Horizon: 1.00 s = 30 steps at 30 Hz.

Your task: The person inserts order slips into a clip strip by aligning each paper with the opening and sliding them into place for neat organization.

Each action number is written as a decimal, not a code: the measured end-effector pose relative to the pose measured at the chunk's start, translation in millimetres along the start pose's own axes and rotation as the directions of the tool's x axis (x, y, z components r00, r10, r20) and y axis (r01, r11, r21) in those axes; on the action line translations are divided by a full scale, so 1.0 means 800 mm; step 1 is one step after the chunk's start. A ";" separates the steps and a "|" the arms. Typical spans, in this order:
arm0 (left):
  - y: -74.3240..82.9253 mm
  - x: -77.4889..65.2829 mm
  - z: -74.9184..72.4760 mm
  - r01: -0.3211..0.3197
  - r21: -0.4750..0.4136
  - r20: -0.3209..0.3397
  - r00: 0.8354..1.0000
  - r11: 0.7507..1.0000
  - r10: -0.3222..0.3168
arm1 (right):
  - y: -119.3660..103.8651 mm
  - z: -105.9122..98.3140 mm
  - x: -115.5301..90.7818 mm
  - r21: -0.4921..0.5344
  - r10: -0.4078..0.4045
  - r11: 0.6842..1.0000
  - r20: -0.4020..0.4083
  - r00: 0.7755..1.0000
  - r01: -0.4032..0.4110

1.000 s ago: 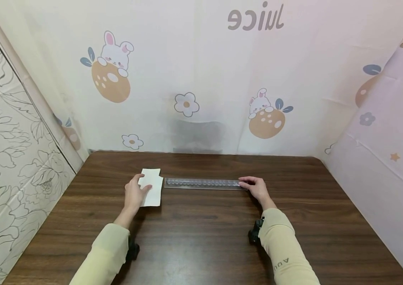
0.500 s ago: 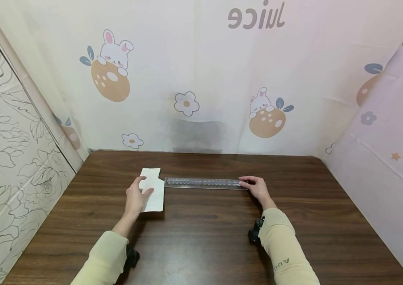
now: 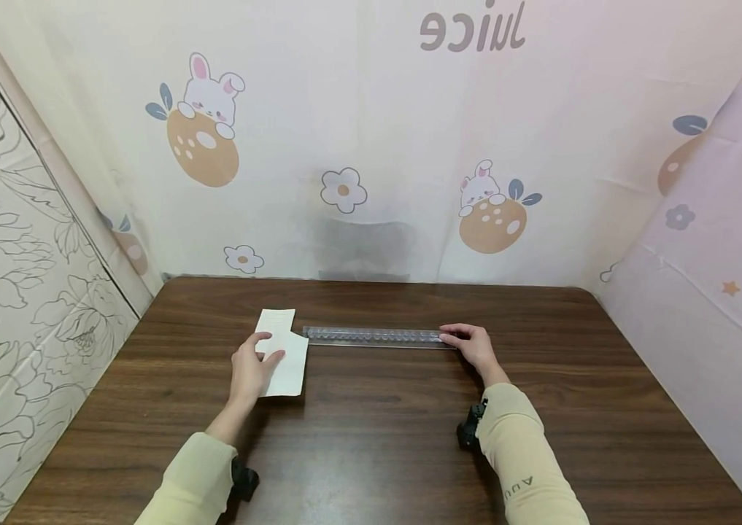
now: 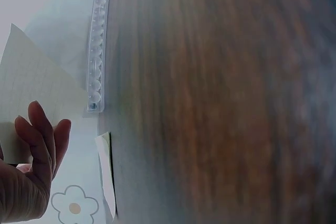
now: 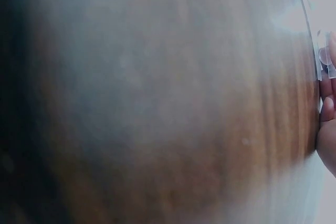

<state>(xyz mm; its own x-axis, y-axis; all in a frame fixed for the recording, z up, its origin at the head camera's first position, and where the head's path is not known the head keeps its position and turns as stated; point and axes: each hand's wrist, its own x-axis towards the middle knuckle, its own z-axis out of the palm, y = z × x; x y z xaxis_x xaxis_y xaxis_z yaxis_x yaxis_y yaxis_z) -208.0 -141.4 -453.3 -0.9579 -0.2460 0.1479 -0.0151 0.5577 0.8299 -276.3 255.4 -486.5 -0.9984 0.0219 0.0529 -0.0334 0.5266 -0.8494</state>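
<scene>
A long clear plastic strip [image 3: 377, 336], shaped like a ruler with a row of round bumps [image 4: 96, 59], lies crosswise on the table. At its right end my right hand [image 3: 473, 348] grips it between thumb and fingers; only part of that hand [image 5: 328, 135] shows at the right wrist view's edge. My left hand [image 3: 251, 368] pinches a sheet of white paper [image 3: 290, 368], tilted up beside the strip's left end. Behind it lies another white paper piece [image 3: 276, 319], partly covered in the head view and seen edge-on in the left wrist view.
The dark wood table [image 3: 371, 423] reaches back to a printed curtain [image 3: 371, 138]. More curtain hangs at the right, and a flower-patterned panel [image 3: 22, 292] stands at the left. Both wrists carry black cameras [image 3: 244, 480].
The paper in my left hand has shifted toward the front and slightly right, uncovering more of the paper behind it. My right hand and the clear strip have stayed in place.
</scene>
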 end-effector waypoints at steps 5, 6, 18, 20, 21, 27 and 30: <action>-0.001 0.001 0.002 0.027 0.007 0.003 1.000 1.000 -0.027 | 0.000 0.000 0.000 -0.003 0.008 1.000 -0.005 1.000 -0.008; -0.002 0.002 0.003 0.033 0.011 0.005 0.999 0.999 -0.033 | 0.000 0.000 0.000 -0.005 0.008 1.000 -0.005 1.000 -0.008; -0.002 0.008 0.010 0.101 0.001 0.018 0.995 0.995 -0.101 | 0.000 0.001 0.000 -0.008 -0.006 1.000 -0.012 1.000 0.006; -0.004 0.009 0.013 0.105 -0.012 0.025 0.994 0.994 -0.105 | -0.001 0.000 0.000 -0.012 -0.003 1.000 -0.010 1.000 0.003; -0.004 0.009 0.013 0.107 -0.018 0.029 0.994 0.994 -0.106 | -0.002 0.000 -0.001 -0.014 -0.001 1.000 -0.009 1.000 0.001; -0.002 0.010 0.020 0.125 -0.021 0.038 0.991 0.992 -0.125 | -0.002 0.000 -0.001 -0.010 0.021 1.000 -0.004 1.000 -0.021; -0.001 0.010 0.023 0.135 -0.012 0.035 0.990 0.991 -0.134 | -0.001 0.000 0.000 -0.010 0.022 1.000 -0.006 1.000 -0.023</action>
<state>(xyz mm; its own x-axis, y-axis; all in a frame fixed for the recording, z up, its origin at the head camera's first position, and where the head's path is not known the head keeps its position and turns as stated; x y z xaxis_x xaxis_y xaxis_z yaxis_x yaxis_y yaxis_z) -221.0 -129.1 -462.6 -0.9568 -0.2904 0.0162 -0.1404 0.5098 0.8487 -276.4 254.8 -485.9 -0.9986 0.0387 0.0368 -0.0105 0.5343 -0.8452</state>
